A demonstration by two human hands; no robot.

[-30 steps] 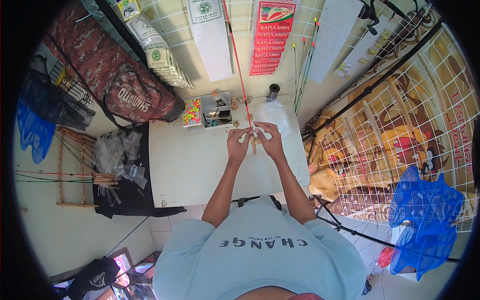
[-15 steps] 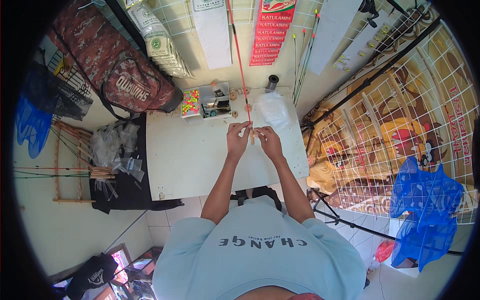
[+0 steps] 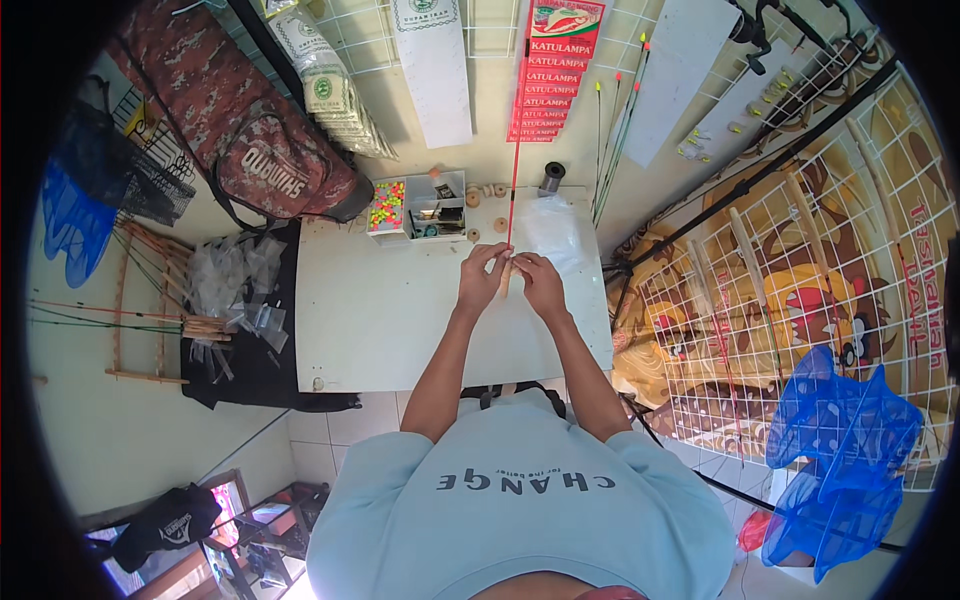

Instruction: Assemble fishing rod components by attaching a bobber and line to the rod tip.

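A thin red fishing rod with a short wooden handle stands out from my hands over the white table, its tip end toward the wall. My left hand is closed in a pinch on the rod, just above the handle. Close beside it, the fingers of my right hand are pinched together at the same spot, near the top of the handle. What lies between the right fingertips is too small to make out.
On the white table stands a sectioned box with bright beads and small tools. Behind my hands are wooden spools, a dark line spool and clear plastic bags. Bundled plastic bags lie at left; a wire rack stands right.
The whole view has shifted slightly. The rod leans a little more to the right at its far end. Both hands stay together at the handle, the right fingers slightly closer in.
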